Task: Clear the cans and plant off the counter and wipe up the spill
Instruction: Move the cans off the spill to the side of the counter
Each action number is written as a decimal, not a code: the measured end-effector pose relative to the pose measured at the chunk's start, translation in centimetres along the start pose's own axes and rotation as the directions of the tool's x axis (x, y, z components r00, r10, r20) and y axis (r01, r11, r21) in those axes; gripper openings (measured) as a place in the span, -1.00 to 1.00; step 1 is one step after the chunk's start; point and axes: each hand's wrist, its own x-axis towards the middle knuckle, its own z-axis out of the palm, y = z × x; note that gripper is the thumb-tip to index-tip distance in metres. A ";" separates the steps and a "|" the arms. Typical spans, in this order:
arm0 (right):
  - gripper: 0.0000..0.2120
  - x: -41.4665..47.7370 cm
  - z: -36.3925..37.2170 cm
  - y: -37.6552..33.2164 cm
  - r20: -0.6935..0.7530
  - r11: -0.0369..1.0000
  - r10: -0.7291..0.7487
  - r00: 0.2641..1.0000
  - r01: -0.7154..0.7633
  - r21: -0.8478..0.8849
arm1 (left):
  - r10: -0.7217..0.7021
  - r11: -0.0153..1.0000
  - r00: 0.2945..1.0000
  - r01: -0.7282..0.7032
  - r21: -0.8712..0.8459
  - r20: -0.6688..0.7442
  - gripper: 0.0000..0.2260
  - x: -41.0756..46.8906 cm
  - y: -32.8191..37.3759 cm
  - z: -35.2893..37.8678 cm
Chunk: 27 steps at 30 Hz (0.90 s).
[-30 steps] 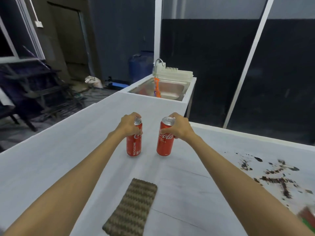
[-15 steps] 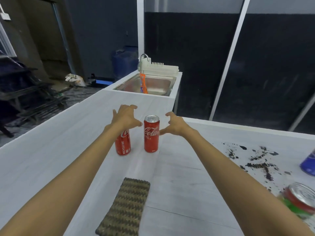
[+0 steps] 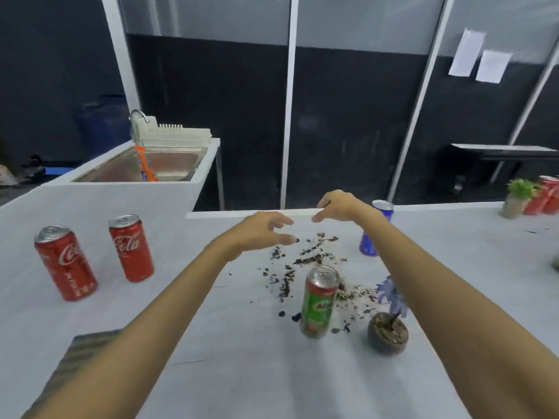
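Two red cola cans (image 3: 66,264) (image 3: 131,248) stand on the white counter (image 3: 242,367) at the left. A green can (image 3: 318,301) stands in the middle amid dark spilled soil (image 3: 305,258). Beside it sits a small brown pot with a purple plant (image 3: 388,322). A blue can (image 3: 375,234) stands behind my right forearm. My left hand (image 3: 266,229) and my right hand (image 3: 337,206) hover above the spill with fingers loosely curled, holding nothing. A striped cloth (image 3: 81,349) lies at the lower left, partly under my left arm.
A steel sink (image 3: 169,164) with a white rack and an orange brush lies at the back left. At the far right stand a green potted plant (image 3: 517,198) and more red cans (image 3: 546,199). The counter's back edge runs just behind my hands.
Both hands let go of the two red cans and moved right, over the spill. The view swung right, bringing the green can, the blue can and the purple plant into sight.
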 end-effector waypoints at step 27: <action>-0.39 7.5 2.3 18.6 -0.246 0.881 0.089 0.965 0.039 0.472 | -0.286 0.951 0.956 0.292 0.100 -0.070 -0.69 0.7 4.4 10.2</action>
